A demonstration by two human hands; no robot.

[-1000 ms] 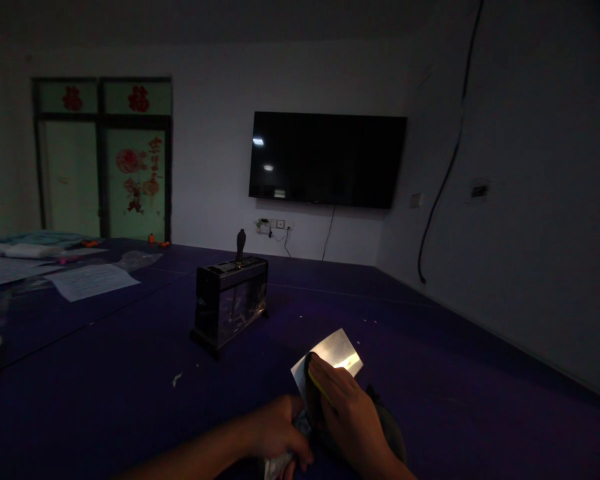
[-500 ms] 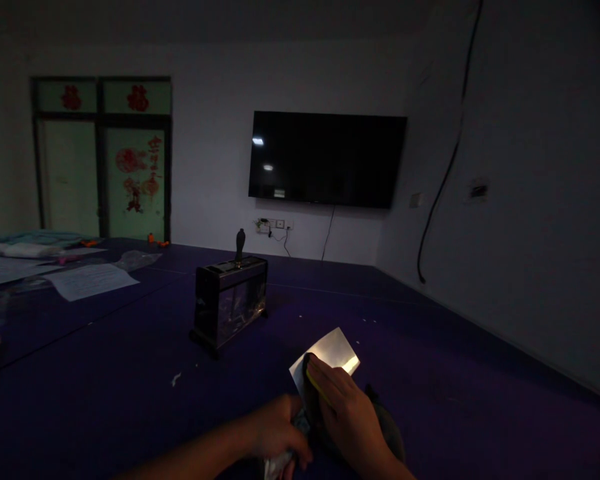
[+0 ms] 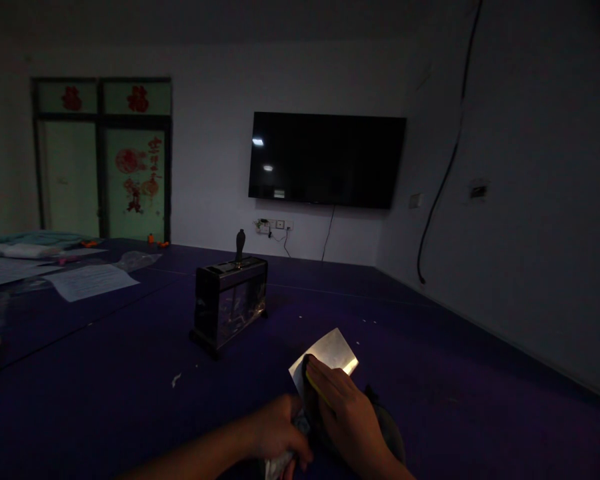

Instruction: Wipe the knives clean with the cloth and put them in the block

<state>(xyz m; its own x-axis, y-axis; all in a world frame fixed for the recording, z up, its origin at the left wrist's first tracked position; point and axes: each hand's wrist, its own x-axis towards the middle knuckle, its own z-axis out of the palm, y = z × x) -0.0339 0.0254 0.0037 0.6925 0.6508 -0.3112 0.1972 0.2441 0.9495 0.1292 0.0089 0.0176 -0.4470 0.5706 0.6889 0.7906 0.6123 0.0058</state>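
A shiny rectangular sheet (image 3: 330, 352) lies on the dark blue table (image 3: 430, 373) near the bottom middle of the head view. My right hand (image 3: 347, 417) lies over its near part, fingers pressing a dark cloth (image 3: 387, 427) with a yellow edge onto it. My left hand (image 3: 277, 433) is closed round the sheet's near corner, beside something pale and crumpled (image 3: 277, 463) that I cannot name. The room is dim.
A dark box with glass sides and a top knob (image 3: 230, 300) stands on the table ahead to the left. Papers (image 3: 93, 280) and plastic lie at the far left. A black TV (image 3: 327, 159) hangs on the wall, and a dark cable (image 3: 447, 167) runs down the right wall.
The sheet and my right hand sit slightly lower and further left in the picture. My left hand keeps its grip.
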